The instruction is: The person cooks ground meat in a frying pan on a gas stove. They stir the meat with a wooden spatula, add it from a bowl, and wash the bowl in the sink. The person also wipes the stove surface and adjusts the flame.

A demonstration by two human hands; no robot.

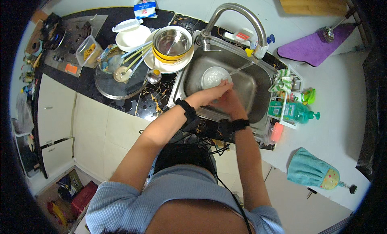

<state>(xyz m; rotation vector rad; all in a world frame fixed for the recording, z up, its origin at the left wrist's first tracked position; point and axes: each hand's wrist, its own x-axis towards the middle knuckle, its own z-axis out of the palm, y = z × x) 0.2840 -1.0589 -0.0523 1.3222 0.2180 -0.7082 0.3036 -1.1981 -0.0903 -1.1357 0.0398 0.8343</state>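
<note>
Both of my hands are together over the stainless steel sink (263, 86). A white bowl (215, 76) with water in it sits in the sink basin, just beyond my fingers. My left hand (215, 91) lies across the bowl's near rim; whether it grips the rim cannot be told. My right hand (227, 101) is blurred and partly hidden, close against the left one. From the curved metal faucet (242, 7) a thin stream of water runs toward the bowl. Dark bands circle both wrists.
Left of the sink stand stacked bowls (172, 43) on a white plate (186, 61), a white bowl (133, 38), a glass pot lid (121, 89) and a plastic container (89, 52). On the right, a white rack (285, 113) holds a green soap bottle (297, 112) and a striped cloth (281, 80).
</note>
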